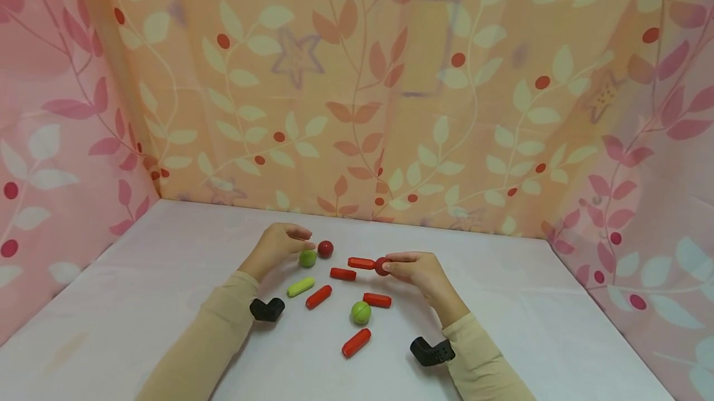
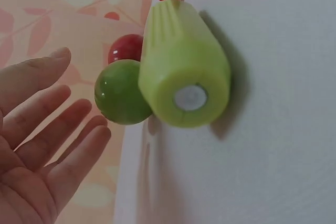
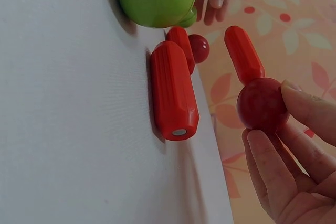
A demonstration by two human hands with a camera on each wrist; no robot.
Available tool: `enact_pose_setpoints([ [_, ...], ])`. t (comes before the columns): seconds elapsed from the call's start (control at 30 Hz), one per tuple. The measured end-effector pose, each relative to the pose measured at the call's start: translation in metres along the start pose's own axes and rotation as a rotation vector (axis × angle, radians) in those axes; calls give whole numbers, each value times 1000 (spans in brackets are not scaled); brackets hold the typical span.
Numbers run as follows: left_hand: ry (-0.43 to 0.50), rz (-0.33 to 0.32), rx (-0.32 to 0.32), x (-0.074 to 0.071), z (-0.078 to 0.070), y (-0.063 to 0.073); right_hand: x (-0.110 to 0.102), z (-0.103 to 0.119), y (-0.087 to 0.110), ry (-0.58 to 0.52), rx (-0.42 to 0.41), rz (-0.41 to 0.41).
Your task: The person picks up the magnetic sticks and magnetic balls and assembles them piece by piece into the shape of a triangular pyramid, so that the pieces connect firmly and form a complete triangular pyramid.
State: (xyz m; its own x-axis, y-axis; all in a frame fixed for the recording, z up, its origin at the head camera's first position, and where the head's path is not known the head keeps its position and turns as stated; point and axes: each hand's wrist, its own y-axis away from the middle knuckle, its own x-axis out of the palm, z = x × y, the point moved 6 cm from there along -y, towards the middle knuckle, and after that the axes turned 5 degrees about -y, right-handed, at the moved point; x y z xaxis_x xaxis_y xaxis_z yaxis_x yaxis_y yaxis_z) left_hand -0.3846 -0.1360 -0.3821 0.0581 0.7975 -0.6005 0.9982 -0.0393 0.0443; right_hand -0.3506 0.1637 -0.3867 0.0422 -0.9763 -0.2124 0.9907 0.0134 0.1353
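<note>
My right hand (image 1: 418, 274) pinches a dark red ball (image 3: 261, 104) between thumb and fingers. A red rod (image 3: 244, 53) is joined end-on to that ball and sticks out toward the left in the head view. My left hand (image 1: 277, 246) is beside a green ball (image 1: 307, 258), its fingers loosely extended; the left wrist view shows a gap between them. Just behind that ball sits another red ball (image 1: 326, 249). A yellow-green rod (image 2: 186, 69) with a silvery disc in its end lies nearer the left wrist. Below the held pair rests a red rod (image 1: 343, 274).
More red rods lie on the white table (image 1: 502, 302): one (image 1: 318, 297) at centre-left, one (image 1: 377, 300) by a second green ball (image 1: 361, 312), one (image 1: 356, 343) nearest me. Patterned cloth (image 1: 357, 91) encloses the back and sides. Each wrist carries a black mount (image 1: 432, 351).
</note>
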Motion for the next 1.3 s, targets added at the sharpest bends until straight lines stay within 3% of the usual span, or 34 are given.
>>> enact_pose_setpoints([
  [0.17,36,24,-80,1,7,-1,-1,0,0,-7,3,-6],
  [0.5,46,91,-113,7,15,-3,-1,0,1,12,24,-8],
  [0.77,11,110,-91,10,14,-2,-1,0,0,-11,26,1],
  [1.0,16,119,-118,10,12,1,-1,0,-1,-9,13,8],
  [1.3,17,151,-31,10,-5,8,-3,-2,-2,-16,28,-4],
])
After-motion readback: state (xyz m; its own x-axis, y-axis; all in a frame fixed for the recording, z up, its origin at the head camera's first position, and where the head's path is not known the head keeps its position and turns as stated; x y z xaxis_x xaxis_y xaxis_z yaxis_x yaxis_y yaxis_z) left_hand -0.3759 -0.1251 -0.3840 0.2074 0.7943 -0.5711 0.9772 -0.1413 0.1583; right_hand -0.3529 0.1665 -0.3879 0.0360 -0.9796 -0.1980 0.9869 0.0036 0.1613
